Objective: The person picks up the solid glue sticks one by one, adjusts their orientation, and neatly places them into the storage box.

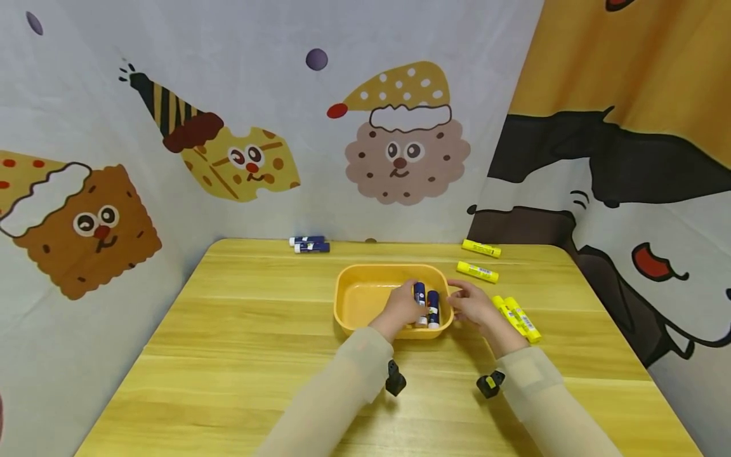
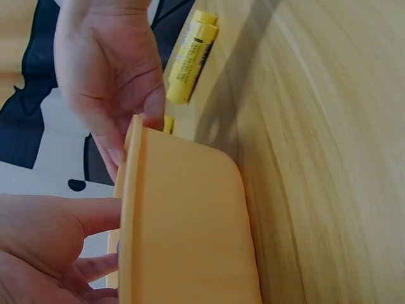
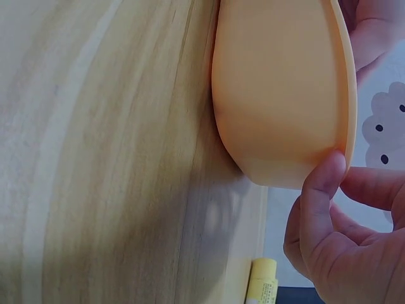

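A yellow-orange plastic box [image 1: 365, 273] stands on the table. Two dark blue glue sticks with white ends lie side by side at its right end. My left hand [image 1: 402, 306] reaches over the near rim and grips the left blue glue stick [image 1: 420, 293]; the box wall hides its fingertips in the left wrist view. The other blue glue stick [image 1: 433, 308] lies just right of those fingers. At the right end, my right hand [image 1: 473, 303] pinches the box rim between thumb and fingers, as the right wrist view [image 3: 354, 234] shows.
Two more blue glue sticks [image 1: 311, 248] lie at the table's back edge, left of the box. Several yellow glue sticks lie to the right: one yellow glue stick [image 1: 481, 248] at the back, another [image 1: 477, 272] nearer, and a pair [image 1: 522, 319] beside my right wrist. Patterned cloth hangs behind the table [image 1: 228, 381].
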### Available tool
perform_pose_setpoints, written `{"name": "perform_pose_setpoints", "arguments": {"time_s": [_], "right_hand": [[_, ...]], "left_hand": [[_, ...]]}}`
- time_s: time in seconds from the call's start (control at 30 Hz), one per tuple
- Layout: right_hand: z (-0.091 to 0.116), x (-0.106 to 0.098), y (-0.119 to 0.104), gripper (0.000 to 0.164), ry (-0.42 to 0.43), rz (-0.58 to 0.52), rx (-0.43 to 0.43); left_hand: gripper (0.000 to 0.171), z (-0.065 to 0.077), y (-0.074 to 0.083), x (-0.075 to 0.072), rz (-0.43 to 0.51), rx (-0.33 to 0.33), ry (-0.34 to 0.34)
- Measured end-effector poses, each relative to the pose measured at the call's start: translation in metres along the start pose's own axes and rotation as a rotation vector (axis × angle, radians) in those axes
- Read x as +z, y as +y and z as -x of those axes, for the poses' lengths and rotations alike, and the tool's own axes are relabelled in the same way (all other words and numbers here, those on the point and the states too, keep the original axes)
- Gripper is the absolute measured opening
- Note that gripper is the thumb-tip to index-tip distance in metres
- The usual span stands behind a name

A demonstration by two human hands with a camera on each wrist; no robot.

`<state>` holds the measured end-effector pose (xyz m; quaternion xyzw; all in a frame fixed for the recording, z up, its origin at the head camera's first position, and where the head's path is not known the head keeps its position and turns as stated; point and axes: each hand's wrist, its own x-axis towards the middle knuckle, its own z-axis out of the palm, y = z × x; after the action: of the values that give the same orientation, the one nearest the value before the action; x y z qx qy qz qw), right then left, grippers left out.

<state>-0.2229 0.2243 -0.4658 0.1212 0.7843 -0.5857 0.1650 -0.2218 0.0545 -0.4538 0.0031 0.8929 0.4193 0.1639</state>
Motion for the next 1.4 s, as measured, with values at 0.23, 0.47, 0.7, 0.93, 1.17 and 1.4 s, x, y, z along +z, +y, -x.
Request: {"name": "perform_pose_setpoints", "arguments": {"time_s": [0.23,0.47,0.7,0.93,1.17,1.4], "right_hand": [[0.001,0.000,-0.003,0.051,-0.005,0.011,-0.013],[0.003,0.000,-0.002,0.052,-0.015,0.020,-0.022],[0.002,0.000,0.001,0.052,-0.017,0.014,-0.032],[0.000,-0.001,0.001,0.053,-0.017,0.027,-0.042],[-0.001,0.000,0.002,0.052,-0.019,0.025,-0.044],[0.001,0.000,0.001,0.051,-0.017,0.017,-0.057]], "left_hand": [[0.072,0.001,0.004,0.005,-0.058,-0.009,0.010],[0.069,0.002,0.004,0.011,-0.107,-0.019,0.024],[0.067,0.001,0.005,0.014,-0.130,-0.020,0.019],[0.067,-0.002,0.005,0.015,-0.144,-0.027,0.050],[0.065,-0.001,0.005,0.014,-0.157,-0.032,0.060],[0.065,0.001,0.008,0.015,-0.201,0.003,0.056]]}}
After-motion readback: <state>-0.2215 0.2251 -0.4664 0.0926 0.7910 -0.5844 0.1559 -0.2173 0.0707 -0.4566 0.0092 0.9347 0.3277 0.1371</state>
